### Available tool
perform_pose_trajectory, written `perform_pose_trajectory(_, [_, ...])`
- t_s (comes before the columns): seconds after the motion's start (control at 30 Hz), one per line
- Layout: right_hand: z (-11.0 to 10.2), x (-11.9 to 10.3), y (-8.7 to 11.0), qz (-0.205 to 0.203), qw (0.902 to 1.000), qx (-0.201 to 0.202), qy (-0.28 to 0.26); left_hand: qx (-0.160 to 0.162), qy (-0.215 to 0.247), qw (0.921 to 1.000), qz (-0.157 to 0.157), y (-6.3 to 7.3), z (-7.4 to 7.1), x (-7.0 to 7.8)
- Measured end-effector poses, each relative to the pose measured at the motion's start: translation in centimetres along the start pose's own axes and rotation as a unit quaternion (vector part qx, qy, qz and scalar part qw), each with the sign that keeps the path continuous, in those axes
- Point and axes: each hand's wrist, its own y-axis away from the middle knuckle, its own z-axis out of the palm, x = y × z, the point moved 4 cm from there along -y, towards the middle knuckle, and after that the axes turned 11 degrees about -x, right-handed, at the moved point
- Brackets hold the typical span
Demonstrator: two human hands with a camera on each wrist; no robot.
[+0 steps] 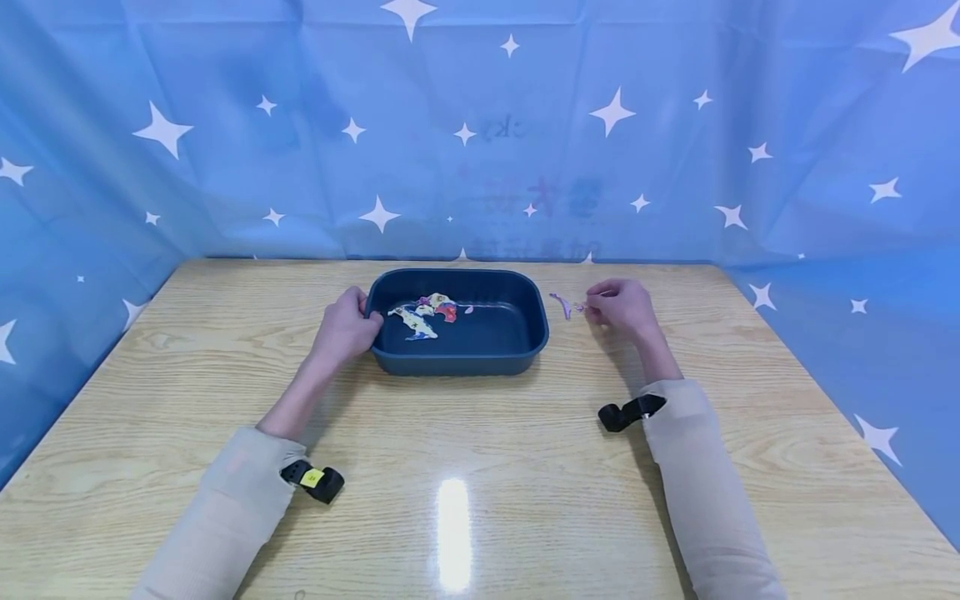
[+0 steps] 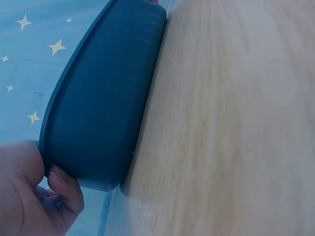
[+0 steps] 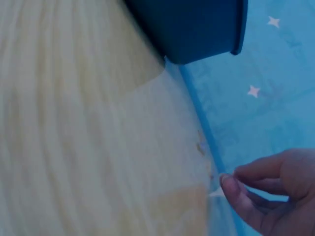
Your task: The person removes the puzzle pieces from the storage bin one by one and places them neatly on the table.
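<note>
Purple pieces (image 1: 563, 307) are lying just right of the navy bin (image 1: 453, 365), whose rim the left hand (image 1: 347, 322) is gripping; whether the right hand (image 1: 622, 307) is pinching one, I cannot tell; light pinching should be serving best

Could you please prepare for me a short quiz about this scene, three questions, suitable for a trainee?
1. True or false: the left hand grips the dark blue container at its left end.
2. What lies inside the container?
3. Fill the gap: a thin purple piece lies on the table between the container and the person's ____.

Key:
1. True.
2. Several small colourful pieces.
3. Right hand.
</note>
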Motion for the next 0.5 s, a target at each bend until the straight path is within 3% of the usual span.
perform_pose_trajectory(0.23, [0.6, -2.6, 0.6, -0.067, 0.9977, 0.008, -0.011, -0.003, -0.002, 1.0, 0.0, 0.0, 0.0, 0.0])
perform_pose_trajectory(0.5, [1.9, -5.7, 1.0, -0.154, 0.9874, 0.012, -0.031, -0.004, 0.001, 1.0, 0.002, 0.1, 0.0, 0.0])
